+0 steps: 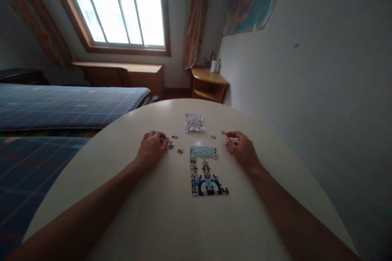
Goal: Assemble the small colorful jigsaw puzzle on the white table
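A partly assembled jigsaw puzzle (210,186) lies on the white table, a blue dog's face at its near end and a lettered title strip at its far end. Gaps show in its middle and right side. My left hand (152,147) rests at a small heap of loose puzzle pieces (170,145), fingers curved and apart, touching the heap's edge. On the other side, my right hand (243,149) has thumb and index finger apart. Its index fingertip is at a loose piece (223,132), and more pieces (228,149) lie partly hidden under the hand.
Beyond the puzzle lies a small creased picture sheet (194,122). Single pieces lie nearby, one (213,136) right of the sheet and another (180,151) left of the puzzle. The round table (171,220) stands between a plaid bed (70,104) and a wall (306,89).
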`<state>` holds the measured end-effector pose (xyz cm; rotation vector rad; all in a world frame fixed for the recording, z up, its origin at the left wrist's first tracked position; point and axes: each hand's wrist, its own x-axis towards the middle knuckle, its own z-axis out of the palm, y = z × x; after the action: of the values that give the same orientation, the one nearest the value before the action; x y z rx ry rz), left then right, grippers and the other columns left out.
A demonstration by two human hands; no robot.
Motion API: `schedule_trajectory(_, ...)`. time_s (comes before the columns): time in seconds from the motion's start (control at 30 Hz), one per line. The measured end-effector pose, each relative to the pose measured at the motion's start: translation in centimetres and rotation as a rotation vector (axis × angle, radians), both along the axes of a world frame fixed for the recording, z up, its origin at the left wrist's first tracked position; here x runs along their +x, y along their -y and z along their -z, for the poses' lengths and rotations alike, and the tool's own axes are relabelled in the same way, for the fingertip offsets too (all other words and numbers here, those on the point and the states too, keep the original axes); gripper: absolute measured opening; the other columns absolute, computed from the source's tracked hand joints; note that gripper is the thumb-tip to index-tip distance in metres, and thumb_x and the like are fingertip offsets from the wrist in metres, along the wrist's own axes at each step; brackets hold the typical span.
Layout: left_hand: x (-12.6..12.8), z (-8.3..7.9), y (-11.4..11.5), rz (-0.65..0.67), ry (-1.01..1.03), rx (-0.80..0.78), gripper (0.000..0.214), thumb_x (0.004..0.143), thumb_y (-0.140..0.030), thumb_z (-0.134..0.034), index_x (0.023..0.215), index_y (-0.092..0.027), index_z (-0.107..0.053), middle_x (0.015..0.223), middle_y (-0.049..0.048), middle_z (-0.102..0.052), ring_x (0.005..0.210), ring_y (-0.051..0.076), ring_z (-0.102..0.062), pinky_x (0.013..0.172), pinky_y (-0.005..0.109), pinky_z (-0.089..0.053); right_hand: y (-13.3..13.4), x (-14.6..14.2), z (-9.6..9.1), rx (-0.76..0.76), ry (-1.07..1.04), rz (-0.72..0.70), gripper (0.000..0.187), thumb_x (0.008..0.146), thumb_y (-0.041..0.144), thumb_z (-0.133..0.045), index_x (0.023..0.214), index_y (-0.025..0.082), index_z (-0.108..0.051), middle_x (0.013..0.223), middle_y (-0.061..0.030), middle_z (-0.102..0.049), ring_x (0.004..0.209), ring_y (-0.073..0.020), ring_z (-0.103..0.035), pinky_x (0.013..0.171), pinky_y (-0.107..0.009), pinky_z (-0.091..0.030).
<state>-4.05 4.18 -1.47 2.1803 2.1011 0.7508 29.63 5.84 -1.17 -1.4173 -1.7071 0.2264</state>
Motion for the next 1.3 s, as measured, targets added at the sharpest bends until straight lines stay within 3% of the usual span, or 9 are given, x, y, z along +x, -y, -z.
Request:
schedule_trajectory(0.2,-0.22,0.24,-0.30,0.030,0.040,0.002,0.021,0.088,-0.032,-0.053,0.095,-0.018,-0.068,0.100,0.0106,-0.070,0.106,0.030,-0.057,0.098,0.044,-0.046,0.06,-0.11,-0.22,-0.038,-0.003,-0.006,0.023,0.082,0.031,-0.056,0.096,0.019,-0.070,0.101,-0.0104,-0.074,0.094,-0.0254,-0.067,0.090,-0.046,-0.052)
schedule_trajectory(0.47,-0.33,0.32,-0.54,0.060,0.062,0.021,0.031,0.088,-0.032,-0.054,0.112,-0.017,-0.067,0.100,0.0092,-0.071,0.106,0.028,-0.059,0.101,0.042,-0.043,0.09,-0.14,-0.21,-0.051,-0.024,-0.027,0.021,0.082,0.029,-0.057,0.097,0.020,-0.070,0.104,-0.0102,-0.074,0.097,-0.0249,-0.067,0.094,-0.047,-0.050)
schedule_trajectory(0.8,-0.21,0.24,-0.35,0.078,0.022,0.022,0.025,0.089,-0.028,-0.052,0.097,-0.018,-0.073,0.106,0.0127,-0.068,0.109,0.030,-0.056,0.103,0.045,-0.041,0.09,-0.18,-0.18,-0.068,-0.022,-0.046,0.021,0.083,0.027,-0.057,0.097,0.019,-0.070,0.108,-0.0113,-0.074,0.100,-0.0260,-0.068,0.094,-0.048,-0.051)
schedule_trajectory(1.07,-0.18,0.15,0.09,-0.033,-0.011,0.006,0.032,0.088,-0.039,-0.053,0.105,-0.015,-0.066,0.112,0.0168,-0.062,0.112,0.034,-0.053,0.101,0.047,-0.043,0.09,-0.16,-0.24,-0.096,-0.024,-0.044,0.020,0.082,0.026,-0.057,0.097,0.019,-0.069,0.108,-0.0106,-0.074,0.098,-0.0249,-0.068,0.094,-0.047,-0.051)
schedule_trajectory(1.3,-0.14,0.11,0.03,-0.080,0.008,-0.031,0.033,0.086,-0.044,-0.055,0.097,-0.014,-0.067,0.109,0.0165,-0.062,0.108,0.034,-0.055,0.097,0.047,-0.045,0.13,-0.30,-0.30,-0.088,-0.039,-0.045,0.020,0.081,0.025,-0.058,0.096,0.019,-0.070,0.108,-0.0107,-0.074,0.098,-0.0243,-0.068,0.094,-0.046,-0.051)
